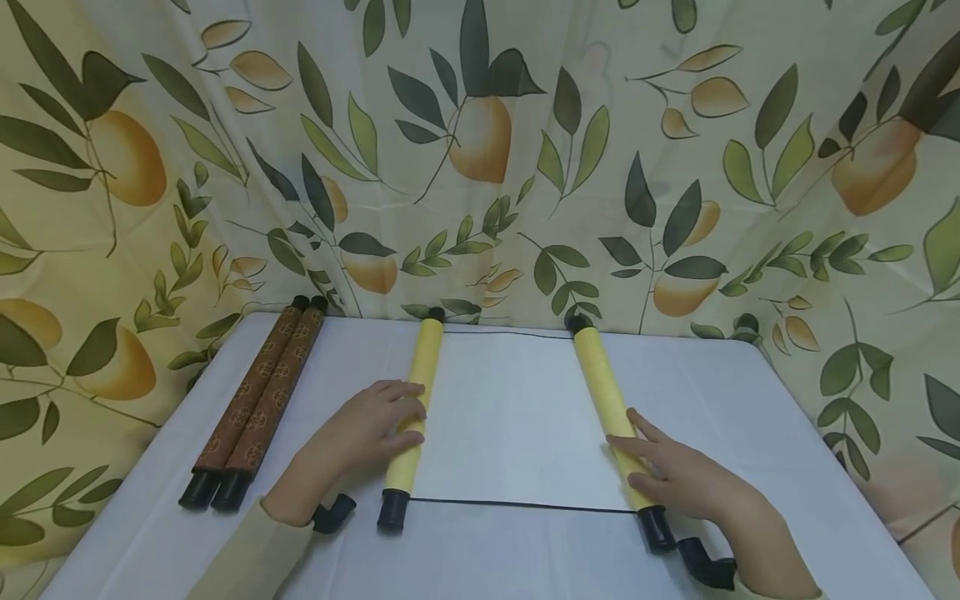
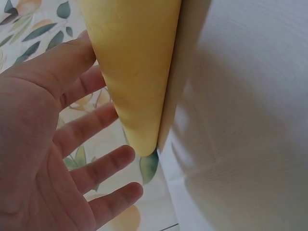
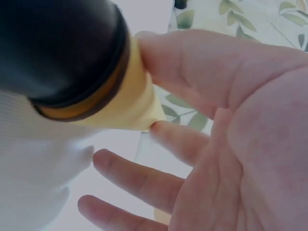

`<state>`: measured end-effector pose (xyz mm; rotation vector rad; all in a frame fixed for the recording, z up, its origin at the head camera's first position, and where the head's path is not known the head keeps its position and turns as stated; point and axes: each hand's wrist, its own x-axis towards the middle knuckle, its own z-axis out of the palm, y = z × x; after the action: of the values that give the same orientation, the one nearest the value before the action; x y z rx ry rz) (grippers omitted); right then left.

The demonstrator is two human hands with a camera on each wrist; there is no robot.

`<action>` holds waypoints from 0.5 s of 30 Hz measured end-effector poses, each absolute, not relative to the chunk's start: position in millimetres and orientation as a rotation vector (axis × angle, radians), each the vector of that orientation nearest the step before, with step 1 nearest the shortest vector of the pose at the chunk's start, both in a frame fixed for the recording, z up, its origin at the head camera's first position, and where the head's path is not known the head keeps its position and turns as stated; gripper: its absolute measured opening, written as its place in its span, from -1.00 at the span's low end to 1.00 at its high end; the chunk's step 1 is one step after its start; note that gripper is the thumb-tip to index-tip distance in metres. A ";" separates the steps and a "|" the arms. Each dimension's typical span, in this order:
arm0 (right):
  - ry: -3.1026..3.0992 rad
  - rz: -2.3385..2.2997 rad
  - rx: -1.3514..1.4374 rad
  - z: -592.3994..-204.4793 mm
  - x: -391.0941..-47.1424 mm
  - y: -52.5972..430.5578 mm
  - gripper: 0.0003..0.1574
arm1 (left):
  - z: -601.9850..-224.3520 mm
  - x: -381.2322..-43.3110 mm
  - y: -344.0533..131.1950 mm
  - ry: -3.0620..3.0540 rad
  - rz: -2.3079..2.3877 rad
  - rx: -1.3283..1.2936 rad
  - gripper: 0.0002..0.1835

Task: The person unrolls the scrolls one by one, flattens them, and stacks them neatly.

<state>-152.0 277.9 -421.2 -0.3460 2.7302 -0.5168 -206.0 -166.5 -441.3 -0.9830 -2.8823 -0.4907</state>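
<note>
A partly unrolled scroll lies on the white table, its white sheet (image 1: 517, 417) edged by thin dark lines. Its left yellow roller (image 1: 425, 354) and right yellow roller (image 1: 600, 367) have black end caps. My left hand (image 1: 367, 425) is at the outer side of the left roller, fingers spread and fairly straight, fingertips against the yellow surface (image 2: 134, 72). On the right roller, my right hand (image 1: 675, 471) rests its fingers near the lower end. Close by the black cap (image 3: 62, 48), its thumb and forefinger touch the yellow, while other fingers extend past it.
Two brown patterned rolled scrolls (image 1: 262, 383) with black ends lie side by side at the table's left. A leaf-and-fruit patterned curtain (image 1: 525, 208) hangs behind the white table (image 1: 697, 392). Black wrist-camera pieces (image 1: 705, 567) show near both wrists.
</note>
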 end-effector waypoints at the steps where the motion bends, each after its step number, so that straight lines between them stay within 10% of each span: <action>1: 2.726 -0.514 -0.336 -420.3 -151.8 278.2 -0.30 | -441.2 -206.0 -166.6 -2.883 -0.489 -0.977 -0.69; 15: 2.770 -0.495 -0.403 -417.9 -150.8 278.6 -0.39 | -440.8 -208.1 -170.9 -2.900 -0.472 -0.965 -0.74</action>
<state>-150.8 278.6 -417.9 -0.4033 2.7699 -0.4951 -208.1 -170.9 -440.8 -0.9647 -2.8999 -0.4722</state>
